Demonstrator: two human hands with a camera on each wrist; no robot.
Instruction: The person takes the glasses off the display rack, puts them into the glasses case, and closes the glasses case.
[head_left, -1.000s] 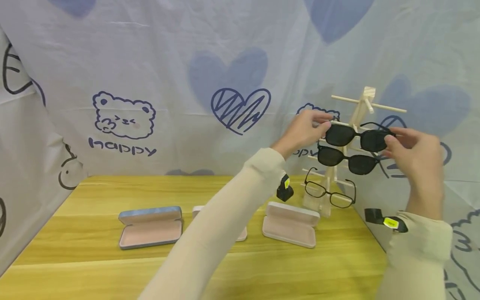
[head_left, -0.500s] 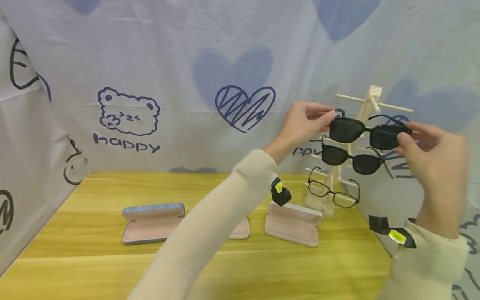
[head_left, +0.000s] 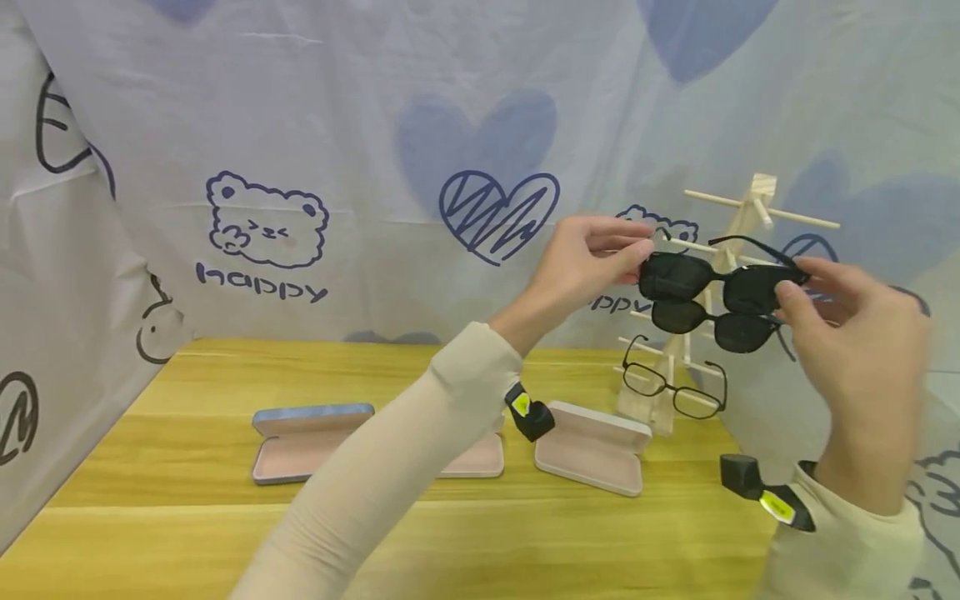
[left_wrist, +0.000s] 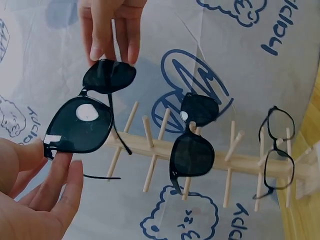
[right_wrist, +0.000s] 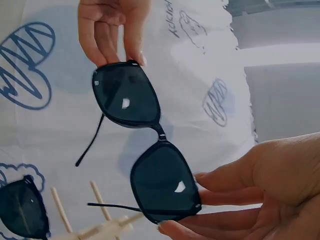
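Black sunglasses (head_left: 752, 290) are held up before the upper part of a wooden display rack (head_left: 763, 185). My left hand (head_left: 581, 257) pinches one outer edge of the frame, and my right hand (head_left: 862, 333) pinches the other. Both temples are unfolded and point toward the rack; in the left wrist view, the held sunglasses (left_wrist: 80, 125) appear in front of the pegs. A second pair of dark sunglasses (head_left: 742, 333) hangs lower on the rack, partly covered by the held pair in the head view. Below it hang clear eyeglasses (head_left: 697, 403) with thin dark rims.
On the wooden table (head_left: 570, 542) lie several opened glasses cases: a blue one (head_left: 315, 412) at left, one with a pink lining (head_left: 480, 457) partly behind my left sleeve, and a white one (head_left: 592, 454) near the rack's base. A printed cloth (head_left: 360, 108) hangs behind.
The held sunglasses rose slightly, then came down and left relative to the rack, both hands moving with them. The other two pairs stay on the rack. The head view has shifted a little.
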